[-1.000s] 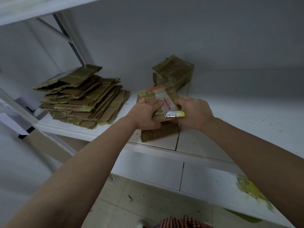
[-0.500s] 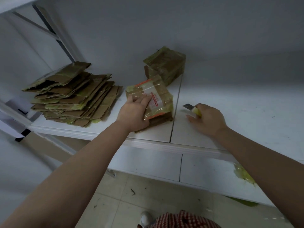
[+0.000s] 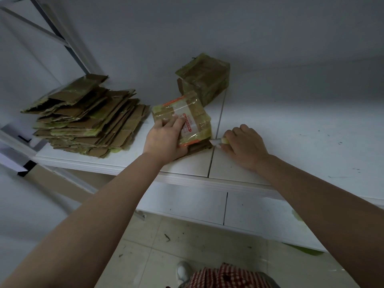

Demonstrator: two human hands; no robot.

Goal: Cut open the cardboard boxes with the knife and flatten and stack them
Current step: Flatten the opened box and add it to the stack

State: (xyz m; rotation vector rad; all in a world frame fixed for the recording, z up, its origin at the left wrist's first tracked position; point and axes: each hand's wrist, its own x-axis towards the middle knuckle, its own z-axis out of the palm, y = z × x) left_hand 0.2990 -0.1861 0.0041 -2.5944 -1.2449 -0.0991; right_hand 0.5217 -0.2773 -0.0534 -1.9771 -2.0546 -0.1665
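Observation:
A small taped cardboard box [image 3: 193,117] with a white and orange label stands on the white shelf [image 3: 291,129]. My left hand [image 3: 164,138] lies on its top and near side, fingers spread over the label, holding it down. My right hand [image 3: 243,144] grips a yellow-handled knife [image 3: 218,141] whose blade tip points left at the box's lower right corner. Behind it stands another taped box [image 3: 204,79]. A stack of flattened cardboard [image 3: 87,115] lies at the left of the shelf.
The shelf's metal upright and brace [image 3: 62,36] rise behind the stack, and the wall is close behind the boxes. A lower shelf [image 3: 207,206] juts out below, with green tape scraps [image 3: 299,220] at its right. Tiled floor and a shoe [image 3: 184,271] show beneath.
My right hand left the box, drew the knife out to the right, then brought the blade back to the box's lower right corner. My left hand stays on the box.

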